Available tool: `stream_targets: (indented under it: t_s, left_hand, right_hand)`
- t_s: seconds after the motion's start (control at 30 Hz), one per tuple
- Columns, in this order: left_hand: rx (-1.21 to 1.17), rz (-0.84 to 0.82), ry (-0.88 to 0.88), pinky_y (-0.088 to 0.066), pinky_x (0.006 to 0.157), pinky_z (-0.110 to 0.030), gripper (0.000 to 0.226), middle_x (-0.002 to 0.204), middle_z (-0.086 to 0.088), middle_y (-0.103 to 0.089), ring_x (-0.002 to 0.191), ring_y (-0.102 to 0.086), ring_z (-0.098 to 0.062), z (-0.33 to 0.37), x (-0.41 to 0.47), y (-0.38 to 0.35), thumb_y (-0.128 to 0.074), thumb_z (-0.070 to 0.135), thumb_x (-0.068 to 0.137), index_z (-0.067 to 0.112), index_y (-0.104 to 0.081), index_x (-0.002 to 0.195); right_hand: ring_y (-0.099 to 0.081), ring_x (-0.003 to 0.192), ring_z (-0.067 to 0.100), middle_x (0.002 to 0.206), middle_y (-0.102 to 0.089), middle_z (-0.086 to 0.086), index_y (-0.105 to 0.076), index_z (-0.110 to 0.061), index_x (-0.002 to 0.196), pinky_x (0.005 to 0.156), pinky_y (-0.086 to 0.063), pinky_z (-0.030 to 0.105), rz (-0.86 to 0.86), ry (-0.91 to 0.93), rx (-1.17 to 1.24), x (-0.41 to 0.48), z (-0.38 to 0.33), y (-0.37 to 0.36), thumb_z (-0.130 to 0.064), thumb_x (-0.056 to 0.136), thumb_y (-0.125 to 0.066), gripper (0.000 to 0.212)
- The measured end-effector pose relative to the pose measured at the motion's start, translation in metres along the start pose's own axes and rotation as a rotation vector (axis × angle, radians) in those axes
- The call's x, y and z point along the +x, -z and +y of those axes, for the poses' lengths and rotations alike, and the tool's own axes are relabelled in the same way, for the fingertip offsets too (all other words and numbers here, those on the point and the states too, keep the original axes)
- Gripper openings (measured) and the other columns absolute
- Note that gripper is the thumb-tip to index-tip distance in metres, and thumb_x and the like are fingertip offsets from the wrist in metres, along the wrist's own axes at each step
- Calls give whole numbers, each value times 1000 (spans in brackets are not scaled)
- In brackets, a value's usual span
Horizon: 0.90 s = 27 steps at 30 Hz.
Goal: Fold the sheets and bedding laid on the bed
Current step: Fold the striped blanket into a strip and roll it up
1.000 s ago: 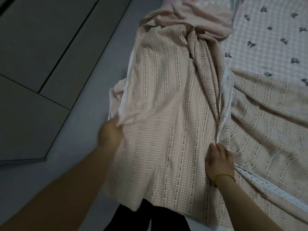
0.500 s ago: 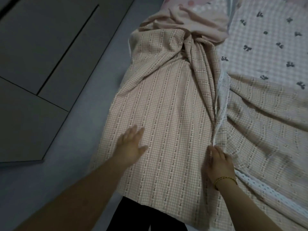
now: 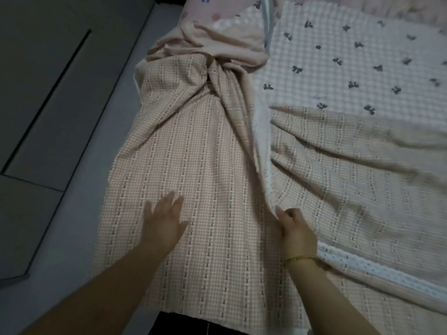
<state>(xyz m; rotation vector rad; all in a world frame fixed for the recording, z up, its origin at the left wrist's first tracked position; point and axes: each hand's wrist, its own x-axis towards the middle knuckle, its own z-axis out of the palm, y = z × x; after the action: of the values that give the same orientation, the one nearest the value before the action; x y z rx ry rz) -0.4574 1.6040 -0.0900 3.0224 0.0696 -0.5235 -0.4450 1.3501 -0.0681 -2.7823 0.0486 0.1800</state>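
Observation:
A pink checked sheet [image 3: 198, 151] with white stitched stripes lies along the bed's left edge, one part folded over and bunched at its far end. My left hand [image 3: 163, 222] rests flat on it, fingers straight. My right hand [image 3: 296, 234], a gold bracelet at the wrist, pinches the white lace edge [image 3: 262, 151] of the folded part where it meets the wrinkled rest of the sheet [image 3: 350, 160]. A plain pink cloth [image 3: 225, 48] lies crumpled beyond the bunch.
A white checked bedcover with dark bow prints [image 3: 338, 66] covers the bed at the far right. Grey floor [image 3: 79, 131] runs along the bed's left side, with a dark cabinet [image 3: 36, 81] beyond it. Dark trousers [image 3: 193, 327] show at the bottom edge.
My left hand let go of the sheet's left edge, moved right and now lies flat on the folded part. The folded part has been smoothed out. My right hand stays at the lace edge.

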Motion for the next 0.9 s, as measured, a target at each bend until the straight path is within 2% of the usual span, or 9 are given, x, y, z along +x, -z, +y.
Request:
stream_targets:
  t_s: [0.07,0.1,0.2,0.27,0.4,0.53,0.67,0.77,0.9]
  left_hand:
    - [40,352,-334,-23,107,-49,72,129,-18,-56,121,-45,-28,33,17,10,-74,26,66,11,-45,130]
    - [85,371,-507,-15,110,-45,64,132,-15,-54,124,-40,-27,58,23,22,-62,22,73,14,-40,133]
    - [378,-40,-822,18,110,-42,46,148,-4,-36,142,-18,-24,129,43,54,-32,11,97,20,-32,142]
    - [621,-122,-818,18,109,-45,34,125,-2,-58,128,-41,-24,147,58,63,-34,11,97,15,-54,123]
    - [714,27,-730,-10,115,-41,29,100,-5,-67,100,-57,-25,112,79,77,-41,2,89,11,-66,101]
    - [533,333,-728,-38,77,-33,8,39,-1,-52,44,-57,-19,60,72,107,-56,7,45,12,-57,38]
    - [411,445,-562,-24,64,-33,25,43,-2,-54,42,-55,-19,13,24,100,-39,15,59,13,-58,44]
    - [312,342,-487,-23,62,-31,5,46,-1,-56,41,-54,-17,-11,-37,45,-64,13,48,15,-61,45]
    - [249,256,-422,-29,69,-33,18,44,1,-53,56,-50,-19,-20,-63,-19,-51,8,54,16,-59,40]
  right_hand:
    - [-47,48,5,71,-52,-4,-68,-12,97,45,-22,12,-105,27,31,-15,-3,5,-31,84,-34,41]
    - [-44,48,5,70,-50,-6,-68,-15,95,42,-19,17,-137,49,13,-22,-3,4,-32,84,-34,40]
    - [-28,41,2,55,-44,-12,-69,-24,73,31,-3,15,-117,136,0,-30,-2,4,-28,77,-38,32]
    - [-31,37,3,57,-50,-9,-65,-24,82,35,-2,11,16,232,-7,-29,4,4,-26,74,-39,27]
    - [-45,36,7,61,-56,-6,-64,-25,93,41,-1,14,126,348,-30,-32,9,12,-22,70,-38,35]
    - [-46,37,9,61,-58,-3,-55,-22,100,40,-13,12,242,459,7,-38,8,9,-16,68,-38,37]
    - [-52,40,10,64,-63,-3,-47,-22,101,31,-29,13,254,586,8,-54,14,3,-16,67,-41,35]
    - [-55,43,4,64,-64,-10,-51,-30,96,32,-31,10,72,660,-63,-78,26,-20,-23,56,-59,41]
    - [-55,44,-2,58,-61,-19,-70,-36,62,38,-31,6,-126,582,-137,-89,23,-43,-31,39,-70,23]
